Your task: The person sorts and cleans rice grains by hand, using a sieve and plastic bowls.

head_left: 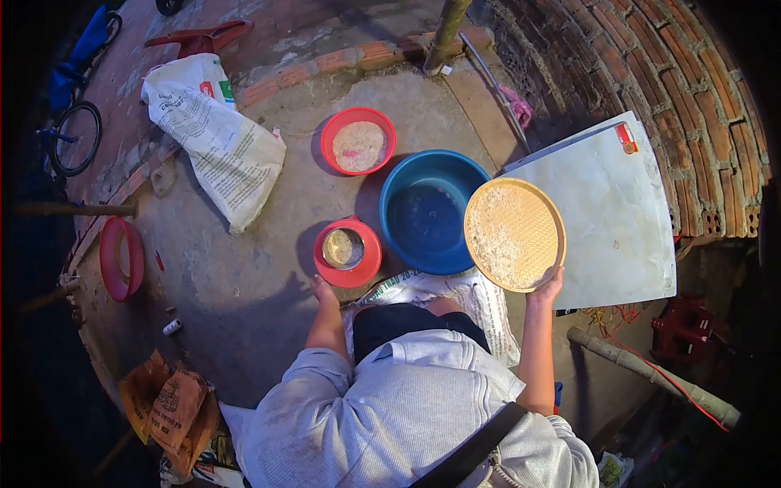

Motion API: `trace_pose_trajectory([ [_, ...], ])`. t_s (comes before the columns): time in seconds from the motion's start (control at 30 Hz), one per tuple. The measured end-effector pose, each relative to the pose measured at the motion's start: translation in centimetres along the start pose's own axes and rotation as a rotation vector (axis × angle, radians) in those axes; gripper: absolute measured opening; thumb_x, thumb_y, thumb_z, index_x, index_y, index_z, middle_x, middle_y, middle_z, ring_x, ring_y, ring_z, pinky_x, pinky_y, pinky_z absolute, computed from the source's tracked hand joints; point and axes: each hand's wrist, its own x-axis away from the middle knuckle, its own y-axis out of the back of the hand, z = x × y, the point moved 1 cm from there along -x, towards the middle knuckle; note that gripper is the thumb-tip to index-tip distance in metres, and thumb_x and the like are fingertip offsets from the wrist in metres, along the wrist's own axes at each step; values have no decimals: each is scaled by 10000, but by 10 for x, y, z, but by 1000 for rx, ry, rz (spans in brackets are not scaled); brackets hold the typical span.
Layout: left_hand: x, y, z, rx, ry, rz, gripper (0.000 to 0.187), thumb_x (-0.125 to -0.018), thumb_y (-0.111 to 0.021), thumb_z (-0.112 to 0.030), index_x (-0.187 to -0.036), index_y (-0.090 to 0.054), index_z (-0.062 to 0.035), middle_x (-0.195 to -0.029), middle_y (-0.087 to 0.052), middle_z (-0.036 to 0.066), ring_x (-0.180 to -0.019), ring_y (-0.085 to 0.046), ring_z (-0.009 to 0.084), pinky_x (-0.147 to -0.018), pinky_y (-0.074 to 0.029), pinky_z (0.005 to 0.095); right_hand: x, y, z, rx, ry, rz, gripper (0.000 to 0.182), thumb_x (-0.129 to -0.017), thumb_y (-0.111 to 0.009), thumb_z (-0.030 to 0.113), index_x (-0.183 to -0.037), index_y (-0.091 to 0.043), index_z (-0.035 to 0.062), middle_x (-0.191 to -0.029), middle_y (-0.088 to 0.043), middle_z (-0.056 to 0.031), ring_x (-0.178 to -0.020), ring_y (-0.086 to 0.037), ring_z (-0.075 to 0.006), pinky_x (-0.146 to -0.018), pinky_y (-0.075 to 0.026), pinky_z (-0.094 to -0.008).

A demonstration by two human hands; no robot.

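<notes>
A round woven tray (537, 232) with pale crumbly material on its left half is held at its lower right edge by my right hand (547, 289). It overlaps the right rim of a large blue basin (431, 209). My left hand (322, 287) is at the lower left edge of a red basin (368, 264); its fingers are partly hidden there. A round metal container (342, 249) with pale contents sits in that basin. Farther forward, another red basin (329, 140) holds pale material with a pink item on it.
A white printed sack (224, 146) lies at the upper left. A red basin (134, 259) stands tilted at the far left. Right of the tray are a grey sheet (602, 211), a brick wall (691, 106) and a pole (659, 376). Brown bags (175, 407) lie lower left.
</notes>
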Motion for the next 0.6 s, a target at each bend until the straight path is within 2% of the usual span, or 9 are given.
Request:
trace_pose_trajectory([
  [0.03,12,1,-2,72,292,57,510,-934,-362,-455,-1393,-266,-255,-1396,-348,99,-1218,-416,327,-980,-334,551,-2,3,-4,6,-6,-7,554,-971,-215,421,-1325,-366,23,-1320,-442,-155,-1197,-435,-320,-1010,-346,-423],
  [0.07,13,-4,0,64,297,53,510,-934,-362,-455,-1393,-266,-255,-1396,-348,99,-1218,-416,327,-980,-334,551,-5,8,-10,-2,-22,-10,548,-971,-220,417,-1324,-369,26,-1320,-443,-154,-1195,-439,-318,-1007,-351,-426],
  [0.13,10,-16,5,342,376,271,540,-929,-342,-492,-1406,-225,-268,-1440,-270,57,-1266,-350,342,-981,-345,529,-6,14,-17,-10,-37,-23,541,-972,-225,414,-1324,-371,29,-1320,-443,-152,-1192,-443,-316,-1004,-356,-429],
  [0.23,10,-29,-3,445,377,333,554,-933,-345,-483,-1416,-186,-263,-1437,-268,62,-1270,-335,368,-993,-337,529,-2,12,-24,-48,-98,-42,538,-972,-230,412,-1322,-374,30,-1321,-444,-151,-1185,-452,-314,-997,-369,-430],
  [0.37,4,-62,-35,540,304,455,565,-953,-393,-372,-1435,-129,-239,-1456,-230,55,-1288,-300,383,-1040,-303,485,-1,4,-26,-53,-109,-43,543,-973,-222,415,-1324,-372,29,-1330,-434,-151,-1189,-447,-311,-997,-370,-422],
  [0.5,-3,-75,-54,527,325,442,563,-955,-407,-347,-1439,-134,-252,-1474,-200,54,-1307,-270,383,-1052,-289,472,-9,9,-28,-37,-76,13,552,-972,-234,429,-1327,-369,29,-1336,-428,-145,-1193,-441,-301,-1002,-361,-409],
  [0.6,21,-67,-83,347,339,428,528,-957,-392,-307,-1432,-186,-208,-1490,-169,59,-1314,-270,362,-1056,-283,469,-8,7,-28,-25,-87,79,553,-969,-267,436,-1321,-374,23,-1329,-437,-138,-1185,-447,-291,-992,-366,-398],
])
